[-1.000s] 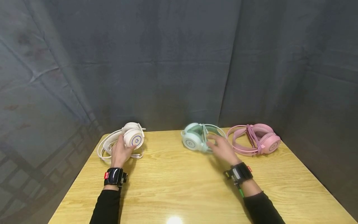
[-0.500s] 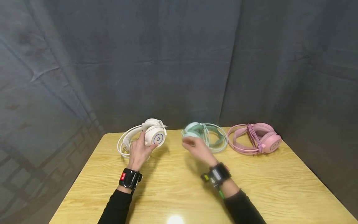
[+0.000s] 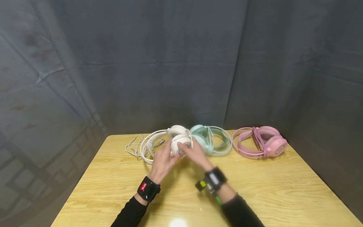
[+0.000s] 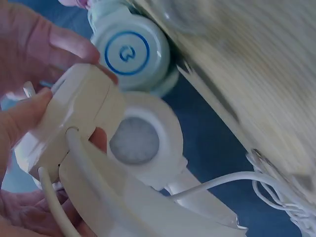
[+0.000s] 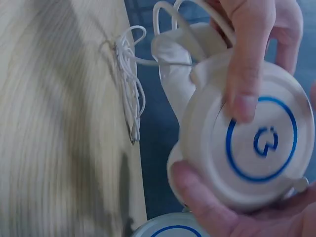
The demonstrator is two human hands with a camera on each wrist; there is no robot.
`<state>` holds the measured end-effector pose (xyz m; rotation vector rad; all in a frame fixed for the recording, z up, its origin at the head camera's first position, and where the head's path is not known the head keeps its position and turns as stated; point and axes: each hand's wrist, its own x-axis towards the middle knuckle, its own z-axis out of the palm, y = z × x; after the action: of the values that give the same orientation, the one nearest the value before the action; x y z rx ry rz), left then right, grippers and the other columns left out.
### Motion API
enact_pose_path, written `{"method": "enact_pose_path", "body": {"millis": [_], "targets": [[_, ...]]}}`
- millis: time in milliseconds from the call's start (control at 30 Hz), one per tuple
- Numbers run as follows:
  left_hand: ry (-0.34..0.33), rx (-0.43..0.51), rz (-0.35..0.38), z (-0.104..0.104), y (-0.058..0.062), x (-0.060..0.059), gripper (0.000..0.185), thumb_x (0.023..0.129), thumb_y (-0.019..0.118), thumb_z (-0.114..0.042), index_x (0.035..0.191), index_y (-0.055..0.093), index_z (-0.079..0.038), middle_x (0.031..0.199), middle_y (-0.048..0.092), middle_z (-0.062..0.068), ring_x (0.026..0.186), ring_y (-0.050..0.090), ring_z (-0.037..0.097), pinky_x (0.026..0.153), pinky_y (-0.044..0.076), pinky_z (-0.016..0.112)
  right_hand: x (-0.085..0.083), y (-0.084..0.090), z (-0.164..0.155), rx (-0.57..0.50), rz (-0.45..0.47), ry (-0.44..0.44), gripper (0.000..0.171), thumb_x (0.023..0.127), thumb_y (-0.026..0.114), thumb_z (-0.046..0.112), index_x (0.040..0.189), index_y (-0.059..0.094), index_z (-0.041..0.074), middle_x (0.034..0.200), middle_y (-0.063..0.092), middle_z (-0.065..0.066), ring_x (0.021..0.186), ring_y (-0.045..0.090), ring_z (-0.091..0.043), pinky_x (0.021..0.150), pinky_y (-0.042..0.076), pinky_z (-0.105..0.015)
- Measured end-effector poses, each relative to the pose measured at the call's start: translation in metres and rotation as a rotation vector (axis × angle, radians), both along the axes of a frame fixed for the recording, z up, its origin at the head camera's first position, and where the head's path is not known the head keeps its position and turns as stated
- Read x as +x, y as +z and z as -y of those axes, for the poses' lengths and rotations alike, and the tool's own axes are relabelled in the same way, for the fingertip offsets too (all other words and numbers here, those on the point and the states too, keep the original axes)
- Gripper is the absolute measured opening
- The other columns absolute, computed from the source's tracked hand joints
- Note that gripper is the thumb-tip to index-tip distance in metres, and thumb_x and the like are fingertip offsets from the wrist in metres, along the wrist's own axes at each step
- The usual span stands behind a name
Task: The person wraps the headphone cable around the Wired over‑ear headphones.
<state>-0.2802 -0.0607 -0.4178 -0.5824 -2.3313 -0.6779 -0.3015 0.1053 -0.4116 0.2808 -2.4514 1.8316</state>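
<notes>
White headphones [image 3: 179, 139] lie just ahead of the 2 hands, near the table's far edge, their long axis running roughly sideways: headband [image 4: 106, 192] loop to the person's left, the 2 ear cups at the right end. That end is what matters, because both hands meet there on the front ear cup [image 5: 266, 143], so neither is clearly nearer. The left hand [image 3: 163, 162] grips it from the headband side, thumb over the outer face and fingers behind. The right hand [image 3: 197, 154] comes in from the opposite side, thumb and fingers curled about the rim, seemingly holding too. Whether the headphones are lifted off the table [image 3: 255, 189] is hard to tell.

Leftward, the loose white cable [image 5: 129, 84] lies bunched past the headband. Rightward, mint headphones [image 3: 203, 140] sit directly beside the cups, overlapping them in the head view; contact cannot be judged. Farther right, pink headphones [image 3: 273, 143] are beside the mint ones. A dark curtain [image 3: 156, 69] hangs behind.
</notes>
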Motion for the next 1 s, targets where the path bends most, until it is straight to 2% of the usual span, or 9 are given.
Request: {"method": "enact_pose_path", "body": {"millis": [200, 367, 433, 567, 700, 767, 867, 933, 1000], "targets": [[-0.062, -0.073, 0.035, -0.006, 0.006, 0.006, 0.071, 0.076, 0.083, -0.024, 0.135, 0.048, -0.007, 0.098, 0.07, 0.013, 0.077, 0.067, 0.023, 0.059, 0.055, 0.033, 0.004, 0.007, -0.003, -0.096, 0.105, -0.101, 0.087, 0.081, 0.073, 0.052, 0.144, 0.035, 0.005, 0.133, 0.053, -0.017, 0.11, 0.059, -0.029, 0.085, 0.055, -0.04], [-0.074, 0.049, 0.16, 0.014, 0.024, 0.002, 0.049, 0.087, 0.073, -0.037, 0.128, 0.059, -0.014, 0.088, 0.072, 0.002, 0.07, 0.064, 0.01, 0.061, 0.053, 0.027, 0.004, 0.007, -0.007, -0.253, 0.145, -0.038, 0.084, 0.081, 0.076, 0.042, 0.146, 0.031, 0.012, 0.13, 0.053, -0.016, 0.099, 0.063, -0.028, 0.077, 0.059, -0.044], [0.002, 0.109, 0.117, 0.028, 0.029, -0.003, 0.039, 0.089, 0.071, -0.036, 0.119, 0.066, -0.012, 0.082, 0.071, 0.003, 0.067, 0.062, 0.013, 0.061, 0.05, 0.029, 0.004, 0.007, -0.009, -0.272, 0.136, -0.015, 0.081, 0.082, 0.076, 0.039, 0.146, 0.033, 0.012, 0.129, 0.053, -0.015, 0.095, 0.064, -0.027, 0.074, 0.06, -0.045], [0.191, 0.183, 0.073, 0.063, 0.029, -0.017, 0.037, 0.088, 0.071, -0.029, 0.113, 0.066, -0.002, 0.101, 0.068, 0.018, 0.094, 0.061, 0.034, 0.082, 0.048, 0.045, 0.007, 0.011, -0.013, -0.206, 0.089, 0.003, 0.082, 0.082, 0.076, 0.038, 0.147, 0.032, 0.012, 0.139, 0.047, -0.017, 0.109, 0.06, -0.031, 0.079, 0.059, -0.043], [0.264, 0.242, 0.312, 0.089, 0.025, -0.026, 0.054, 0.09, 0.067, -0.037, 0.128, 0.055, 0.0, 0.113, 0.062, 0.023, 0.102, 0.058, 0.036, 0.084, 0.047, 0.046, 0.01, 0.013, -0.015, -0.097, 0.05, -0.002, 0.094, 0.08, 0.075, 0.045, 0.152, 0.024, 0.012, 0.153, 0.033, -0.017, 0.132, 0.045, -0.036, 0.097, 0.051, -0.05], [0.192, 0.34, 0.481, 0.094, 0.022, -0.028, 0.055, 0.092, 0.065, -0.038, 0.129, 0.052, 0.001, 0.105, 0.064, 0.021, 0.091, 0.064, 0.033, 0.077, 0.052, 0.041, 0.011, 0.014, -0.015, -0.057, 0.037, -0.001, 0.098, 0.079, 0.075, 0.049, 0.153, 0.021, 0.013, 0.156, 0.029, -0.018, 0.138, 0.038, -0.038, 0.105, 0.042, -0.058], [0.046, 0.582, 0.724, 0.096, 0.017, -0.032, 0.046, 0.095, 0.062, -0.032, 0.123, 0.051, 0.002, 0.091, 0.064, 0.012, 0.076, 0.069, 0.024, 0.069, 0.057, 0.034, 0.011, 0.016, -0.015, 0.003, 0.021, -0.01, 0.103, 0.077, 0.075, 0.054, 0.154, 0.018, 0.015, 0.157, 0.028, -0.02, 0.141, 0.035, -0.04, 0.109, 0.033, -0.064], [-0.025, 0.784, 0.849, 0.094, 0.014, -0.035, 0.036, 0.096, 0.059, -0.024, 0.118, 0.05, 0.003, 0.08, 0.06, 0.006, 0.066, 0.068, 0.021, 0.063, 0.058, 0.032, 0.011, 0.015, -0.015, 0.024, 0.028, -0.007, 0.106, 0.076, 0.074, 0.057, 0.155, 0.015, 0.017, 0.157, 0.028, -0.02, 0.141, 0.035, -0.041, 0.109, 0.031, -0.066], [-0.054, 0.927, 0.903, 0.092, 0.011, -0.038, 0.03, 0.095, 0.055, -0.017, 0.116, 0.049, 0.003, 0.075, 0.056, 0.0, 0.061, 0.065, 0.014, 0.06, 0.057, 0.028, 0.011, 0.015, -0.016, 0.025, 0.049, 0.006, 0.11, 0.075, 0.074, 0.06, 0.156, 0.011, 0.018, 0.158, 0.025, -0.02, 0.142, 0.033, -0.04, 0.11, 0.03, -0.066]]}}
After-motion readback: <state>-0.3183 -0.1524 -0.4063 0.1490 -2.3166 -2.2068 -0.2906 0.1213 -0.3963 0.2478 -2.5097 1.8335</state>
